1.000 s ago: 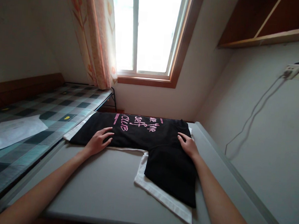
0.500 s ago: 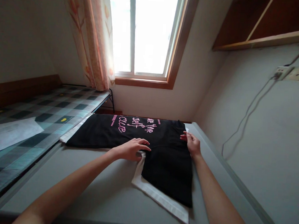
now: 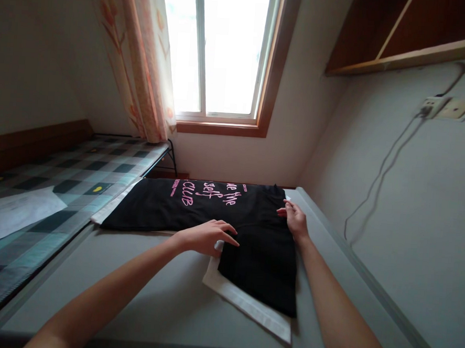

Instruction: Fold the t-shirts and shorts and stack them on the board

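Note:
A black T-shirt [image 3: 258,270] with pink lettering lies spread on a pale table, its printed body reaching left and a sleeve pointing towards me. From beneath it, a white layer [image 3: 248,309] shows along the sleeve end and the far-left hem. My left hand [image 3: 205,236] rests at the inner corner between body and sleeve; its fingers are spread over the black cloth, the thumb apart beside the white edge. At the right edge of the shirt, my right hand [image 3: 295,219] pinches the cloth between thumb and fingers.
The pale table [image 3: 139,289] borders a bed with a checked mattress [image 3: 78,177], where a sheet of paper [image 3: 21,211] lies. A window [image 3: 232,53] and curtain [image 3: 133,57] are behind. On the right wall are a cable [image 3: 382,167], a socket [image 3: 431,106] and a wooden shelf [image 3: 413,56].
My left hand has shifted slightly down and right at the sleeve corner, its fingers reaching further over the black cloth. My right hand keeps its place on the shirt's edge. The view has tilted slightly.

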The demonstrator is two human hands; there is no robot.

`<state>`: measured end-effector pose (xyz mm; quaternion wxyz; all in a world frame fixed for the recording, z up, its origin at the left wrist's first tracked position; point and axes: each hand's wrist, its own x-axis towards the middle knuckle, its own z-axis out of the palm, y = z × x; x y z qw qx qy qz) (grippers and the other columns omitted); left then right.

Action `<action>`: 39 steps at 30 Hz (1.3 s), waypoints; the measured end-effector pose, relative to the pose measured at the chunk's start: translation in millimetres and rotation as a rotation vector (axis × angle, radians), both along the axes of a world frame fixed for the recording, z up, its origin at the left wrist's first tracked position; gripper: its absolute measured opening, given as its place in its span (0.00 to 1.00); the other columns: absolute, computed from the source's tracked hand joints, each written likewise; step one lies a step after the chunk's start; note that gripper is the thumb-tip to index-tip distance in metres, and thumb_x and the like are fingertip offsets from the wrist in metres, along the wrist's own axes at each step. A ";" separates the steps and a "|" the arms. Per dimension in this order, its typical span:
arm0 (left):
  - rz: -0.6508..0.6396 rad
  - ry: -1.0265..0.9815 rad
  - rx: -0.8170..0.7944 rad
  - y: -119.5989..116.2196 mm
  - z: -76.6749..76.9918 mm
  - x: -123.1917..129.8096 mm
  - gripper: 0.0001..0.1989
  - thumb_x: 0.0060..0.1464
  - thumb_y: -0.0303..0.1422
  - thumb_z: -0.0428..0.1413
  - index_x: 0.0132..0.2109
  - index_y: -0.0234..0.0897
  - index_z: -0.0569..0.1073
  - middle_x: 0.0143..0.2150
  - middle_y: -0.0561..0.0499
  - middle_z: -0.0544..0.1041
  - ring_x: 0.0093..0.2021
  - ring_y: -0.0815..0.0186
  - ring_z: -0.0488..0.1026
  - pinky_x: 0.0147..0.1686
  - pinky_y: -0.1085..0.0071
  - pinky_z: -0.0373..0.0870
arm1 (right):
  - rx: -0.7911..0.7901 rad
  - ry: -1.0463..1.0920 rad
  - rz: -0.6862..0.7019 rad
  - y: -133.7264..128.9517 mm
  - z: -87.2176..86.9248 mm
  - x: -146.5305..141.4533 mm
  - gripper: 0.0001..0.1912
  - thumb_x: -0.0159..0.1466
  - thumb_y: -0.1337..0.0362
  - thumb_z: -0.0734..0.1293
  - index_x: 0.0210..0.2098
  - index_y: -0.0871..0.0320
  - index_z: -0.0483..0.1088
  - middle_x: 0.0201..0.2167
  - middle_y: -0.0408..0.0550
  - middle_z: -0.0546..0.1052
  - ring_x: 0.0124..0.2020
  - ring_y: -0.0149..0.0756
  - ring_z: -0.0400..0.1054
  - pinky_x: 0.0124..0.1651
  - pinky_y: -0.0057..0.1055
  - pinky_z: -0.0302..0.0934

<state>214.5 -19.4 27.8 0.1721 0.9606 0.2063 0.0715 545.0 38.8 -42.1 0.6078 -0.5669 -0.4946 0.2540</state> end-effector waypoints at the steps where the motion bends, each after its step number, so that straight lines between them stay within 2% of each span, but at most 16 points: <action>1: 0.001 -0.010 0.001 0.4 -1.9 0.8 0.28 0.45 0.25 0.62 0.55 0.52 0.75 0.60 0.49 0.69 0.58 0.55 0.67 0.58 0.58 0.62 | -0.002 -0.006 0.001 0.2 -0.2 0.0 0.34 0.55 0.36 0.63 0.44 0.60 0.70 0.24 0.47 0.78 0.25 0.37 0.73 0.36 0.39 0.70; 8: -0.025 -0.063 0.028 -1.7 -9.9 9.9 0.27 0.42 0.31 0.66 0.52 0.51 0.76 0.61 0.47 0.68 0.59 0.53 0.64 0.58 0.56 0.60 | 0.006 -0.055 0.009 1.7 -1.5 0.6 0.33 0.56 0.36 0.63 0.44 0.60 0.71 0.24 0.46 0.78 0.25 0.37 0.73 0.35 0.38 0.70; 11: -0.056 -0.152 -0.018 0.3 -14.9 17.1 0.13 0.48 0.31 0.63 0.43 0.45 0.81 0.54 0.47 0.73 0.53 0.57 0.69 0.54 0.62 0.63 | -0.004 -0.072 0.020 1.3 -0.9 1.6 0.32 0.56 0.37 0.63 0.41 0.60 0.73 0.25 0.47 0.78 0.25 0.37 0.73 0.36 0.38 0.70; 13: -0.036 -0.271 -0.140 6.9 -21.2 23.7 0.06 0.53 0.35 0.60 0.36 0.39 0.80 0.44 0.47 0.76 0.43 0.63 0.72 0.45 0.68 0.66 | -0.011 -0.077 0.033 0.5 0.2 2.7 0.31 0.55 0.37 0.64 0.39 0.60 0.74 0.26 0.48 0.78 0.26 0.38 0.73 0.37 0.39 0.70; 16: 0.169 -0.492 -0.340 27.1 -33.6 33.5 0.20 0.58 0.45 0.54 0.27 0.33 0.74 0.27 0.52 0.70 0.26 0.71 0.64 0.27 0.74 0.61 | -0.007 -0.058 0.041 -0.9 2.4 5.0 0.30 0.55 0.37 0.64 0.36 0.59 0.75 0.27 0.50 0.78 0.28 0.38 0.73 0.37 0.39 0.70; 19: 0.479 -0.644 -0.405 54.8 -44.9 36.9 0.26 0.56 0.51 0.51 0.21 0.34 0.66 0.19 0.58 0.58 0.21 0.74 0.54 0.22 0.75 0.52 | 0.011 -0.012 -0.013 -0.9 3.7 7.7 0.31 0.56 0.36 0.62 0.33 0.59 0.75 0.27 0.51 0.78 0.27 0.37 0.72 0.34 0.36 0.70; 21: 0.630 -0.708 -0.381 70.3 -50.2 34.1 0.23 0.55 0.49 0.53 0.23 0.35 0.66 0.19 0.57 0.59 0.21 0.73 0.55 0.22 0.74 0.53 | 0.013 0.021 -0.076 -0.2 3.7 9.4 0.33 0.57 0.35 0.59 0.32 0.60 0.74 0.26 0.52 0.78 0.25 0.36 0.71 0.31 0.35 0.69; 24: 0.721 -0.751 -0.267 79.9 -55.5 26.2 0.08 0.53 0.37 0.57 0.35 0.35 0.72 0.25 0.55 0.65 0.25 0.69 0.62 0.28 0.71 0.60 | 0.020 -0.012 -0.132 -0.1 3.3 10.6 0.33 0.58 0.36 0.58 0.34 0.61 0.73 0.26 0.53 0.77 0.25 0.37 0.71 0.31 0.36 0.68; 26: 0.745 -0.749 -0.156 77.5 -58.1 22.1 0.13 0.51 0.30 0.56 0.46 0.37 0.71 0.29 0.54 0.68 0.28 0.68 0.64 0.33 0.70 0.64 | 0.027 -0.131 -0.134 -1.7 3.6 9.3 0.31 0.59 0.38 0.59 0.35 0.60 0.73 0.28 0.54 0.78 0.27 0.39 0.72 0.34 0.37 0.68; 28: 0.743 -0.731 -0.057 71.5 -60.2 20.5 0.18 0.52 0.26 0.53 0.51 0.39 0.69 0.32 0.52 0.69 0.31 0.66 0.67 0.38 0.68 0.66 | 0.036 -0.304 -0.120 -4.7 4.3 5.8 0.27 0.60 0.41 0.58 0.36 0.59 0.73 0.31 0.54 0.78 0.31 0.41 0.72 0.37 0.37 0.67; 30: 0.703 -0.701 0.012 65.3 -61.7 21.2 0.17 0.53 0.25 0.52 0.51 0.39 0.69 0.37 0.50 0.72 0.37 0.65 0.69 0.43 0.66 0.67 | 0.066 -0.490 -0.087 -9.0 5.6 -0.1 0.24 0.63 0.44 0.57 0.33 0.57 0.73 0.33 0.54 0.77 0.34 0.41 0.71 0.41 0.37 0.66; 32: 0.667 -0.635 0.079 60.5 -62.5 22.9 0.13 0.53 0.23 0.50 0.45 0.39 0.71 0.41 0.49 0.72 0.42 0.63 0.70 0.47 0.65 0.67 | 0.120 -0.672 -0.043 -14.3 7.8 -7.7 0.22 0.65 0.48 0.57 0.28 0.56 0.72 0.34 0.54 0.75 0.36 0.41 0.69 0.45 0.38 0.64; 35: 0.655 -0.445 0.189 55.4 -62.9 25.3 0.10 0.54 0.22 0.50 0.39 0.39 0.74 0.41 0.48 0.72 0.45 0.61 0.70 0.48 0.64 0.67 | 0.175 -0.942 -0.044 -24.0 15.2 -21.0 0.22 0.66 0.52 0.58 0.25 0.57 0.74 0.40 0.56 0.73 0.42 0.43 0.66 0.50 0.42 0.59; 37: 0.655 -0.325 0.270 52.6 -63.0 26.4 0.11 0.56 0.24 0.51 0.42 0.40 0.75 0.43 0.47 0.72 0.46 0.59 0.69 0.47 0.63 0.66 | 0.156 -1.096 -0.088 -30.7 22.8 -29.6 0.22 0.67 0.52 0.59 0.26 0.57 0.76 0.42 0.55 0.73 0.45 0.45 0.63 0.50 0.44 0.55; 39: 0.659 -0.254 0.332 50.3 -62.9 27.1 0.14 0.57 0.26 0.50 0.48 0.41 0.75 0.45 0.46 0.72 0.47 0.58 0.69 0.47 0.62 0.65 | 0.108 -1.199 -0.069 -36.4 30.6 -37.5 0.22 0.67 0.52 0.59 0.26 0.56 0.77 0.38 0.54 0.74 0.44 0.45 0.63 0.49 0.44 0.53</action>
